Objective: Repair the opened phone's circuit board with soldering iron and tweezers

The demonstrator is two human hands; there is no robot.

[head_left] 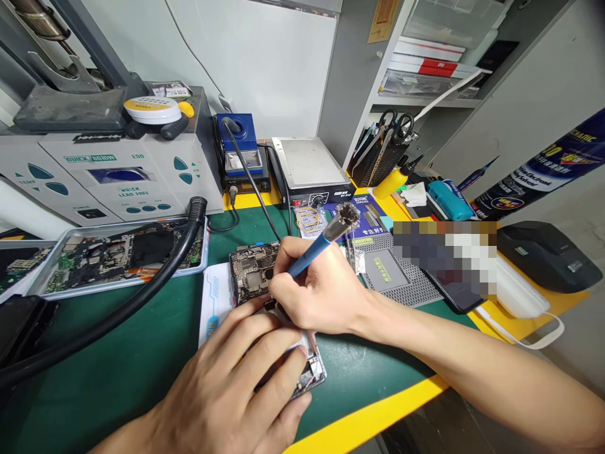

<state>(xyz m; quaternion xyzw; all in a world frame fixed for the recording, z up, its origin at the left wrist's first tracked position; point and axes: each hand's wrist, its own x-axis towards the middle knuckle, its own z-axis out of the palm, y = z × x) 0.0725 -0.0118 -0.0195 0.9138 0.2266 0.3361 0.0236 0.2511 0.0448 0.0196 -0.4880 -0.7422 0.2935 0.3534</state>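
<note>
An opened phone [254, 272] with its circuit board bare lies at a slant on the green mat. My left hand [241, 372] covers its lower part, fingers laid across the top and thumb at the near edge, gripping it. My right hand [326, 290] pinches a blue-handled brush [314, 253] like a pen. The brush's metal collar and dark bristles point up and away from the phone. Its lower end is hidden behind my fingers, close to the board. Under the phone is a white and blue pad [213, 284].
Left stand a hot air station [137, 176] with its black hose [174, 265] and a tray of boards [204, 252]. Behind are a soldering iron stand [241, 145] and a heating plate [307, 164]. A yellow bottle [391, 181] and dark phone [456, 284] sit right.
</note>
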